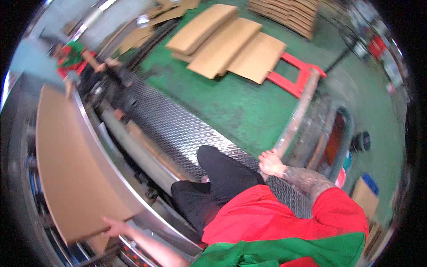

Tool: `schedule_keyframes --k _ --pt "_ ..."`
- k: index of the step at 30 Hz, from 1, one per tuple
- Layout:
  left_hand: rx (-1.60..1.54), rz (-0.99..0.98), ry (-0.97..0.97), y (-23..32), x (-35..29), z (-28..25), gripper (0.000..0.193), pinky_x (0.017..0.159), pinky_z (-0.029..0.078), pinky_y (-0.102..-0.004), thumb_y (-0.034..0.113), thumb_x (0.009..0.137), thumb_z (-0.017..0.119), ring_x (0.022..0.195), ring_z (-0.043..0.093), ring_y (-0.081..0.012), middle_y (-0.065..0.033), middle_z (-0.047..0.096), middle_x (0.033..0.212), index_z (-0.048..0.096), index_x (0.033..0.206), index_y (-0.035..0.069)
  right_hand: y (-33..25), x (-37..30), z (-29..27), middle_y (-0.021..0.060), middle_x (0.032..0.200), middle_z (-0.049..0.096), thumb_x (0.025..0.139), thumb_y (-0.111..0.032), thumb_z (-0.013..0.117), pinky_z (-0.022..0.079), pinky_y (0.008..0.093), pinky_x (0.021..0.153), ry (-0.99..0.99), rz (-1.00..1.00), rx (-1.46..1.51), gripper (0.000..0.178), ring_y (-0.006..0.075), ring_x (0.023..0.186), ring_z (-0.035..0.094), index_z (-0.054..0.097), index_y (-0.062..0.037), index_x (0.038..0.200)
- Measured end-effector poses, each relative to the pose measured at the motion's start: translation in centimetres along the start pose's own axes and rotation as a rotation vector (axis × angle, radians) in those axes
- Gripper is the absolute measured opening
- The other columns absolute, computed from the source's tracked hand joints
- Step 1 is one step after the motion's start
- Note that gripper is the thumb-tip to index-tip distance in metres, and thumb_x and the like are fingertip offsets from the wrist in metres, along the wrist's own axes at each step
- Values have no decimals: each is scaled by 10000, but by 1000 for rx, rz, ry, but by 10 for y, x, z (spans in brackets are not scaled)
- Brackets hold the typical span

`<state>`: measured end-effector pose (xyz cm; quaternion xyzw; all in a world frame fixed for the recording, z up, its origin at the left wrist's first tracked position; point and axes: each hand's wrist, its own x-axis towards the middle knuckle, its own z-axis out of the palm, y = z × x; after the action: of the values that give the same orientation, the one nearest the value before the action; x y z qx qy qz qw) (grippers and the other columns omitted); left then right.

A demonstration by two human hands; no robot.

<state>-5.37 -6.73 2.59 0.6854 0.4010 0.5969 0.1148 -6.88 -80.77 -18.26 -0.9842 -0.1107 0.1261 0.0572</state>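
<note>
A large brown cardboard sheet (pixel 84 169) lies along the machine on the left. At its near corner is my left hand (pixel 116 227), with the thumb over the sheet and the other fingers at its edge, closed on it though a little blurred. Across my body, my right hand (pixel 272 163) is out to the side with loosely bent fingers and nothing visible in it. It overlaps the near end of a long worn beam (pixel 299 111); whether it touches the beam I cannot tell. Beyond the sheet's far end, a co-worker (pixel 75 58) has one hand by the sheet.
A roller (pixel 133 147) runs beside the metal tread plate (pixel 164 107). Cardboard stacks (pixel 222 49) lie on the green floor, next to a red pallet jack (pixel 302 80). A trough (pixel 336 142) with reddish contents stands right, near a black container (pixel 361 141). More cardboard (pixel 289 13) is piled behind.
</note>
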Motion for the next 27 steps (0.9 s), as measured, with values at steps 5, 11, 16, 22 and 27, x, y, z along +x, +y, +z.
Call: schedule_keyframes --k 5,11,16,22,27 --pt "-29 -80 66 26 -29 4 872 1049 529 -523 371 948 831 1199 649 -447 -372 599 1347 378 1468 -163 -2 18 -21 125 1096 669 924 -290 569 437 564 978 -180 -359 -98 286 302 1113 645 687 -78 1074" --pt "-75 -140 5 57 -31 -8 887 1020 545 -490 399 963 811 1182 657 -418 -346 597 1350 358 1478 -162 2 31 -27 140 1068 672 925 -271 557 511 505 945 -364 -436 25 283 333 1108 647 701 -57 1041" --pt "-171 -167 -41 56 -33 -10 949 1024 540 -496 453 954 805 1208 640 -444 -360 590 1351 345 1488 -183 1 29 -24 138 1065 681 925 -257 558 523 512 943 -313 -417 86 265 339 1091 656 706 -63 1029" --pt "-129 -89 -24 46 -29 -5 785 954 574 -467 370 989 788 1096 683 -383 -312 637 1262 385 1441 -130 2 26 -25 145 1060 690 925 -257 556 535 509 949 -309 -396 98 266 347 1094 664 704 -51 1001" --pt "-128 -71 -37 56 -35 -7 748 940 568 -507 392 991 777 1106 679 -443 -319 644 1244 408 1415 -100 1 27 -28 152 1066 690 921 -255 560 535 509 957 -314 -386 112 266 356 1097 661 701 -46 1008"
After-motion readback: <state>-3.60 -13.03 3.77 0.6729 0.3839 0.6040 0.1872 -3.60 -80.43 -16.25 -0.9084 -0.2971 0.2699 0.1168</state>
